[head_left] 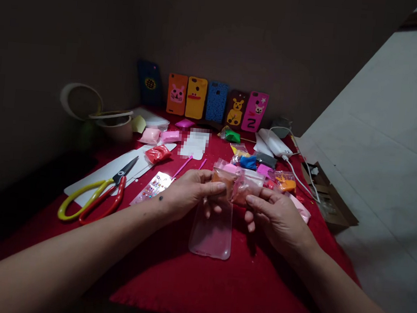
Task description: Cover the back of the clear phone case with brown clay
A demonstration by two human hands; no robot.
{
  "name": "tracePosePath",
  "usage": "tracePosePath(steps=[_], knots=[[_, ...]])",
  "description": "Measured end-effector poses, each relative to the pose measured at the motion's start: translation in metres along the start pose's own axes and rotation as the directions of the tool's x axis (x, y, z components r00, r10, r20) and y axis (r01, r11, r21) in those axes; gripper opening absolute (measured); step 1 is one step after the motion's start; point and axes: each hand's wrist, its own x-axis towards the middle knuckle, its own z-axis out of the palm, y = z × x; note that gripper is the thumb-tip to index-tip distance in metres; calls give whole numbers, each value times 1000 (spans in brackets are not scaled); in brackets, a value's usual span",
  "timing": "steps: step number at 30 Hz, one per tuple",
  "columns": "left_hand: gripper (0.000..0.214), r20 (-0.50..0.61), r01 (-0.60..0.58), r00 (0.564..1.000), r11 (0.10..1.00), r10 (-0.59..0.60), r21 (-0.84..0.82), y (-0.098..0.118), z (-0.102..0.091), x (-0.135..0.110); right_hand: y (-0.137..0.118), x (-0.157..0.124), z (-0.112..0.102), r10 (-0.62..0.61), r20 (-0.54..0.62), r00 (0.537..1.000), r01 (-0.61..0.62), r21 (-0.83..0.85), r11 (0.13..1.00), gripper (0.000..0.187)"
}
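My left hand (188,193) and my right hand (274,216) meet over the red cloth (201,282). Both pinch a small clear plastic bag of brown-orange clay (237,183) from either side, fingers closed on it. Just below the bag a clear phone case (212,232) lies flat on the cloth. Several more little bags of coloured clay (255,164) sit right behind my hands.
Yellow-and-red scissors (97,193) lie on a white sheet at the left, beside a sticker strip (153,186). Several decorated phone cases (213,101) lean on the back wall. A white charger (273,141) with cable, a cardboard box (331,199) and a bowl (114,121) stand around.
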Motion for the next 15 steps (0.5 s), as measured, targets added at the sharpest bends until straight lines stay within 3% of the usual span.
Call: tracePosePath(steps=[6,15], knots=[[14,-26,16,1000,1000,-16,-10,-1,1,1,0,-4,0,20,-22,1000,-20,4,1000,33],[29,118,-10,993,1000,10,-1,0,-2,-2,0,-6,-3,-27,-46,999,25,-48,999,35]])
